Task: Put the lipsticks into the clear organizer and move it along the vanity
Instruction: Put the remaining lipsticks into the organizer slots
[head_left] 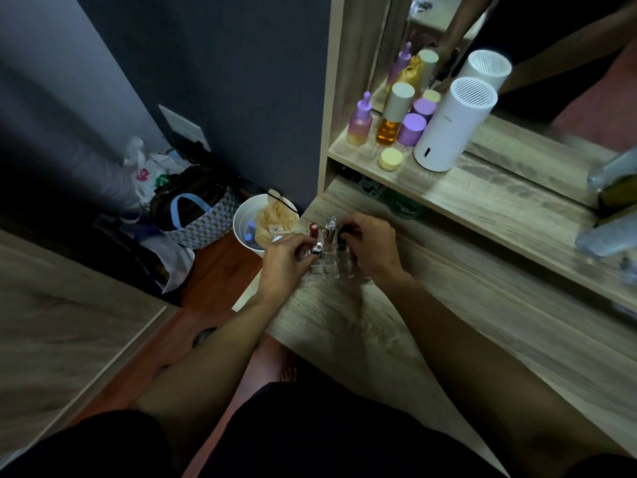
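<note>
— Room along the worktop (396, 343)?
— Bare wood is seen toward the near edge and off to the right; the far side is closed by the raised shelf (489, 198).
— Where is the clear organizer (331, 265) placed?
— At the worktop's left end, close to its left edge, long side across the view. A red lipstick (313, 230) and a silver lipstick (331, 229) are stood upright in its far cells.
— The hands?
— The left hand (286, 263) is curled on a small silver lipstick (317, 249) at the organizer's left side. The right hand (374, 246) is closed around a dark lipstick (344, 232) at its right side.
— Surroundings?
— Bottles and a white cylinder (451, 129) are kept on the shelf; a white bin (243, 229) is set on the floor beyond the left edge.
</note>
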